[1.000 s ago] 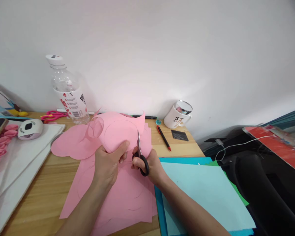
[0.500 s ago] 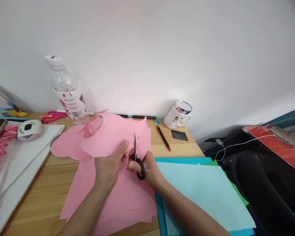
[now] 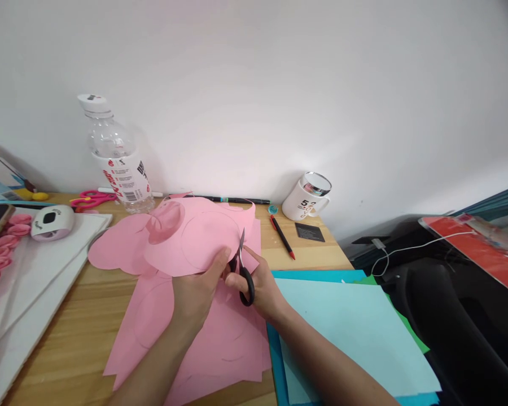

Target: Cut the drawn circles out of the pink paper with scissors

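Observation:
My left hand [image 3: 197, 293] grips the near edge of a pink paper sheet [image 3: 195, 237] with pencilled circles on it, holding it raised above the desk. My right hand [image 3: 260, 287] is closed round black-handled scissors [image 3: 244, 269], whose blades stand in the sheet's right edge beside a drawn circle. Under both hands lies a stack of more pink paper [image 3: 195, 338] on the wooden desk [image 3: 68, 332].
A plastic bottle [image 3: 116, 158], pink scissors [image 3: 91, 198], a white punch [image 3: 51, 221] and pink paper rolls [image 3: 0, 248] are at the left. A white mug [image 3: 307, 197], red pen [image 3: 283, 237] and black marker [image 3: 232, 200] lie behind. Blue and green sheets [image 3: 347, 332] lie right.
The raised pink sheet has been lowered and turned slightly. The scissors have shifted a little along its right edge, and both hands have moved a bit to the right.

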`<state>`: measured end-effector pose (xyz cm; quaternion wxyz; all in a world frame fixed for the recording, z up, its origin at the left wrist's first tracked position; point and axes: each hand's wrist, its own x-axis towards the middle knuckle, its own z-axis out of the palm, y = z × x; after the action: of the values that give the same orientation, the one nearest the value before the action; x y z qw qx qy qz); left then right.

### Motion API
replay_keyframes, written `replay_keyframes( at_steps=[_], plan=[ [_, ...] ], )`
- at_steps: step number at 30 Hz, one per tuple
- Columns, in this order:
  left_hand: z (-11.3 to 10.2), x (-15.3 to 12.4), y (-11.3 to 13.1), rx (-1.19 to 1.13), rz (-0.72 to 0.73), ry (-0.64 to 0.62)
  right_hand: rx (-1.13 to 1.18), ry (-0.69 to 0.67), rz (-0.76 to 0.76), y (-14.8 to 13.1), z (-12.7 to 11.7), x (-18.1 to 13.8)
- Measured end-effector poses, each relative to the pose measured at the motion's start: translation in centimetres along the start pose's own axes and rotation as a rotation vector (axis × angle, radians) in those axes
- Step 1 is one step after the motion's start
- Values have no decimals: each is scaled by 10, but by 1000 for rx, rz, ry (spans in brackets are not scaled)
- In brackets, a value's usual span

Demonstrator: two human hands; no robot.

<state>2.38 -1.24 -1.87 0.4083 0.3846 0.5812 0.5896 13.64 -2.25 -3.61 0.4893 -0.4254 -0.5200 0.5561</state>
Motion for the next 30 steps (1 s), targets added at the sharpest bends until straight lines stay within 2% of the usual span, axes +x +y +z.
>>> replay_keyframes(
  at_steps=[7,16,30],
  plan=[
    [0,1,1,32,-16,-41,-28,9,-22,-1,-2,1],
    [0,0,0,30,-32,-14,-29,0,8,2,-4,1],
    [0,1,0,67,25,-18,-37,29,-16,5,-4,1]
  ],
)
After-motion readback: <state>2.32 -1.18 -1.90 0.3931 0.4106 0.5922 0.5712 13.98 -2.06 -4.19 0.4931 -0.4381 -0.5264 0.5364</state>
